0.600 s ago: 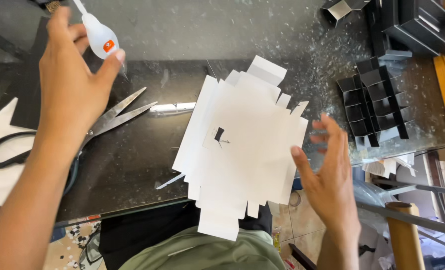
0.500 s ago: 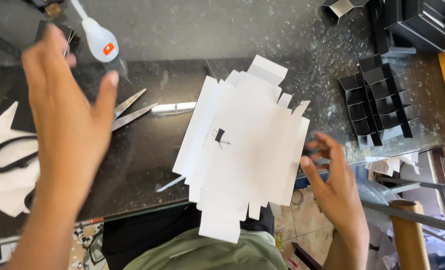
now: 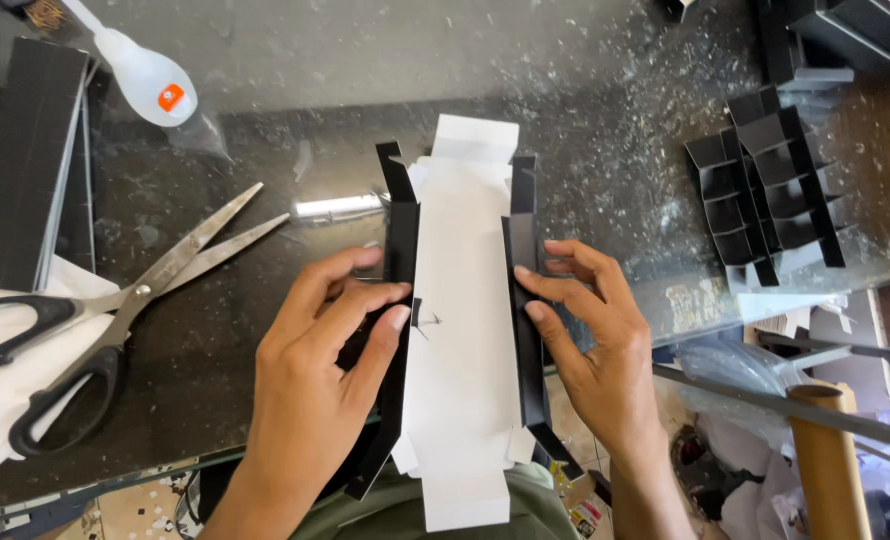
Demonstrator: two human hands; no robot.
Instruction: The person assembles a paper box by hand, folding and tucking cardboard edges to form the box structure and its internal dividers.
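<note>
Both my hands low in frame, palms down. Left hand (image 3: 317, 372) fingers curled inward, pressing rightward. Right hand (image 3: 593, 350) mirrors it, fingertips (image 3: 535, 311) pressing leftward. Forearms angled in.

Flat white matt card cut-out (image 3: 462, 330), black matt side flaps; speckled glossy dark glass tabletop (image 3: 605, 110); shiny steel black-handled scissors (image 3: 115, 315).

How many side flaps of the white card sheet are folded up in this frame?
2. The left flap stands under the left hand fingers; the right flap is pressed by the right hand. The card sheet lies flat between them; end tabs are unfolded.
</note>
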